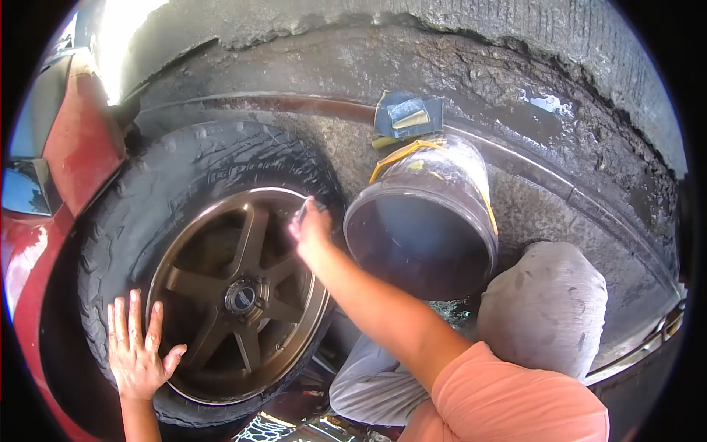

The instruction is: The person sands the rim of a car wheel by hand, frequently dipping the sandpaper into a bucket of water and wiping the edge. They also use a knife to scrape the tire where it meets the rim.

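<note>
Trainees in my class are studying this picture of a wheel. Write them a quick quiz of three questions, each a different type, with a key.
1. True or false: the left hand is clenched in a fist.
2. Which is nearer the bucket?
A) The left hand
B) The right hand
3. Fill the gap: the wheel has ____ spokes.

Key:
1. False; it is spread open.
2. B
3. Six
</note>
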`<state>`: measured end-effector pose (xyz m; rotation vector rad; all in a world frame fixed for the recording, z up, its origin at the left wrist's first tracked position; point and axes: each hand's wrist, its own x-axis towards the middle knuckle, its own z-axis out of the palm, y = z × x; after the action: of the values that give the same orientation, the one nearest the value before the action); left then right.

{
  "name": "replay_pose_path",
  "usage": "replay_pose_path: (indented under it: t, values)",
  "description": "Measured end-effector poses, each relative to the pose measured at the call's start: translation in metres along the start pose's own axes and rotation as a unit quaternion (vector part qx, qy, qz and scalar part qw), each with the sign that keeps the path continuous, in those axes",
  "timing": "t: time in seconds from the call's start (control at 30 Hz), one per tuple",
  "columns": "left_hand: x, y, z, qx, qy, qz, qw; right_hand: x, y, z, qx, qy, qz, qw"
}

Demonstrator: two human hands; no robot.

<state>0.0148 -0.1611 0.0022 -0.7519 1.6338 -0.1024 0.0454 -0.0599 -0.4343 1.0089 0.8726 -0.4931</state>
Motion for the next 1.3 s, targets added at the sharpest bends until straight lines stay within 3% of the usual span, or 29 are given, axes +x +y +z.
replay_pose_path:
  t: [0.1,0.13,0.2,0.23,0.3,0.33,0.37,0.4,0.5,0.6,0.63,0.73,0.8,0.87,0.93,1.03,1.13,1.2,1.3]
  values:
    - [0.0,0.003,0.0,0.006,-0.004,-0.007,1.0,-0.077,-0.032,0.056,-0.031,-0.062,0.025,0.997]
    - [-0.003,0.001,-0.001,0.001,-0.015,0.006,1.0,-0.087,-0.036,0.063,-0.075,0.008,0.028,0.997]
    - [-0.003,0.001,0.003,-0.002,-0.013,0.003,1.0,-0.045,-0.016,0.031,-0.018,-0.093,-0.033,0.995]
    - [-0.002,0.001,0.002,-0.004,-0.016,0.003,1.0,-0.028,-0.015,0.019,-0.005,0.005,0.005,1.0]
    - [-0.004,0.001,0.0,-0.007,-0.026,0.0,1.0,-0.003,0.001,-0.004,0.013,0.012,0.014,1.0]
    - [-0.001,0.001,0.001,-0.006,-0.027,0.0,1.0,-0.005,-0.001,0.0,0.024,-0.004,0.034,0.999]
    - [-0.002,0.001,0.003,-0.002,-0.024,-0.002,1.0,-0.034,-0.013,0.026,0.034,0.037,0.043,0.998]
    - [-0.001,0.003,0.004,0.001,-0.023,-0.008,1.0,-0.045,-0.013,0.033,0.029,-0.041,0.028,0.998]
    - [-0.003,0.003,0.003,0.007,-0.025,-0.011,1.0,-0.068,-0.02,0.046,-0.028,-0.081,-0.029,0.996]
    - [-0.001,0.001,0.0,-0.011,-0.03,-0.007,0.999,-0.013,-0.011,0.005,0.005,0.011,-0.014,1.0]
    - [-0.001,0.001,0.001,-0.009,-0.025,-0.003,1.0,-0.013,-0.014,0.002,-0.05,0.063,-0.004,0.997]
    - [-0.003,0.001,0.005,0.002,-0.021,-0.007,1.0,-0.038,-0.014,0.027,-0.001,-0.054,0.024,0.998]
    - [-0.005,0.001,0.002,-0.001,-0.026,0.0,1.0,-0.074,-0.03,0.049,-0.029,-0.045,0.017,0.998]
    - [-0.003,0.001,0.004,-0.004,-0.017,-0.007,1.0,-0.049,-0.022,0.027,-0.05,-0.112,-0.023,0.992]
    - [-0.003,0.001,0.003,-0.006,-0.019,-0.006,1.0,-0.013,-0.012,0.002,-0.02,0.024,-0.015,0.999]
    - [-0.001,0.001,0.003,-0.004,-0.019,-0.002,1.0,-0.014,-0.005,0.012,0.037,-0.055,0.028,0.997]
    - [0.002,0.004,-0.002,0.003,-0.008,-0.014,1.0,-0.085,-0.032,0.065,-0.059,-0.032,-0.007,0.998]
    - [0.004,0.003,-0.001,-0.008,-0.002,-0.005,1.0,-0.061,-0.021,0.045,-0.043,-0.121,-0.045,0.991]
    - [0.0,0.001,0.0,-0.011,-0.014,-0.002,1.0,-0.038,-0.022,0.033,-0.028,-0.019,-0.026,0.999]
